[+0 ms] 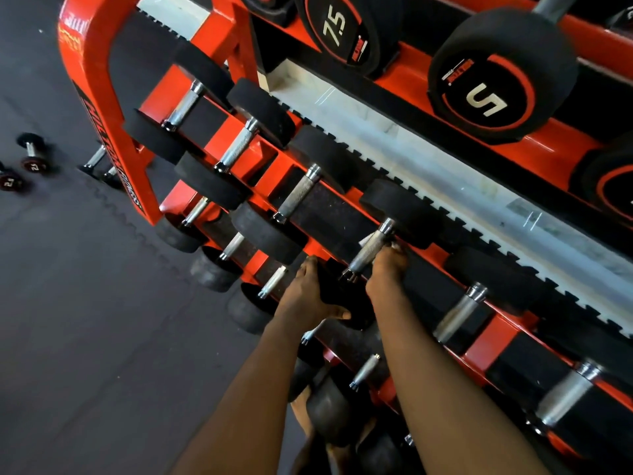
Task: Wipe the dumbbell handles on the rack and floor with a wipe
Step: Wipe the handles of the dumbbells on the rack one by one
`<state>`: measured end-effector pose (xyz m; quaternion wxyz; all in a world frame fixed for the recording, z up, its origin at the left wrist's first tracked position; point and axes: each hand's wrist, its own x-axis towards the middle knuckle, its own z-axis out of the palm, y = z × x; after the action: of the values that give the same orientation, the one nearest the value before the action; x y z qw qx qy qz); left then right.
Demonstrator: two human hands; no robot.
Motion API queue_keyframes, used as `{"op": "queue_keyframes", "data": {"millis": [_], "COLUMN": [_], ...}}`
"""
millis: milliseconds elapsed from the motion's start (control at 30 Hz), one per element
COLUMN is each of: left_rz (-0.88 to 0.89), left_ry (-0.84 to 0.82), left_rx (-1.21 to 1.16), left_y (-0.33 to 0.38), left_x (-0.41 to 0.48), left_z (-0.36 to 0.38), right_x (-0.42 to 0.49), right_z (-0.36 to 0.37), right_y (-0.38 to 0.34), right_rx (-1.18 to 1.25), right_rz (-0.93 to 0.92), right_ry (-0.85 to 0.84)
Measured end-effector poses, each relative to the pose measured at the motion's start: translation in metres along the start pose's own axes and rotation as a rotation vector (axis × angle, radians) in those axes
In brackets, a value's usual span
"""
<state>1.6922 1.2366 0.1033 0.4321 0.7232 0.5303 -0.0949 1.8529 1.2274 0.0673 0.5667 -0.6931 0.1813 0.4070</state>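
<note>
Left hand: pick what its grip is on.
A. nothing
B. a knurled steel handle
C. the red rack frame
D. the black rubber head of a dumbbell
D: the left hand wraps around the black rubber head of a middle-shelf dumbbell, while the right hand curls onto that dumbbell's knurled handle.

Bright, even light — glare on the chrome handles [368, 253], edges bent, slightly soft.

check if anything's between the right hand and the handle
Nothing visible: the right hand curls round the handle, a white scrap, likely the wipe, beside it; the left hand grips the dumbbell head.
</note>
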Motion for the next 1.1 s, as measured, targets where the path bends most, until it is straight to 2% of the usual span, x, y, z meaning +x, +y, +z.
{"op": "queue_keyframes", "data": {"millis": [67, 167, 267, 333, 433, 533, 600, 633, 733, 767, 800, 967, 1033, 1100], "left_rz": [-0.006, -0.015, -0.013, -0.01, -0.004, -0.004, -0.007, -0.007, -0.009, -0.008, -0.009, -0.002, 0.002, 0.004], "left_ry": [0.001, -0.002, 0.001, 0.006, 0.009, 0.006, 0.006, 0.001, 0.003, 0.004, 0.005, 0.005, 0.01, 0.015], "left_rx": [-0.001, -0.004, -0.004, -0.011, -0.016, -0.01, -0.009, -0.009, -0.006, -0.006, -0.007, -0.008, -0.012, -0.012], "left_y": [0.0, -0.001, -0.002, -0.003, -0.003, -0.003, -0.004, -0.004, -0.004, -0.004, -0.003, -0.004, -0.005, -0.004], "left_x": [0.0, 0.003, 0.002, 0.002, 0.002, 0.003, 0.003, 0.004, 0.004, 0.004, 0.003, 0.003, 0.003, 0.003], "left_z": [0.0, 0.001, 0.002, 0.001, 0.001, 0.002, 0.002, 0.002, 0.003, 0.002, 0.003, 0.004, 0.003, 0.003], "right_x": [-0.01, -0.016, -0.007, -0.002, -0.009, -0.001, 0.01, 0.016, 0.017, 0.008, -0.002, -0.005, -0.002, -0.013], "right_z": [-0.01, -0.033, -0.021, -0.01, -0.009, -0.012, -0.01, -0.008, -0.005, -0.007, -0.009, -0.026, -0.02, -0.016], "right_y": [0.012, 0.014, -0.004, -0.005, 0.011, 0.017, 0.01, 0.005, -0.001, 0.004, 0.01, 0.016, 0.011, 0.01], "right_rx": [-0.159, -0.355, -0.119, -0.053, -0.088, -0.313, -0.678, -0.677, -0.205, -0.089, -0.095, -0.559, -0.684, -0.631], "right_rz": [0.008, 0.0, -0.056, -0.078, 0.04, 0.137, 0.076, 0.036, -0.11, -0.061, -0.017, 0.015, -0.193, -0.465], "right_ry": [-0.116, -0.155, -0.067, 0.011, -0.057, -0.151, -0.13, -0.134, -0.019, -0.019, -0.042, -0.202, -0.04, 0.048]}}
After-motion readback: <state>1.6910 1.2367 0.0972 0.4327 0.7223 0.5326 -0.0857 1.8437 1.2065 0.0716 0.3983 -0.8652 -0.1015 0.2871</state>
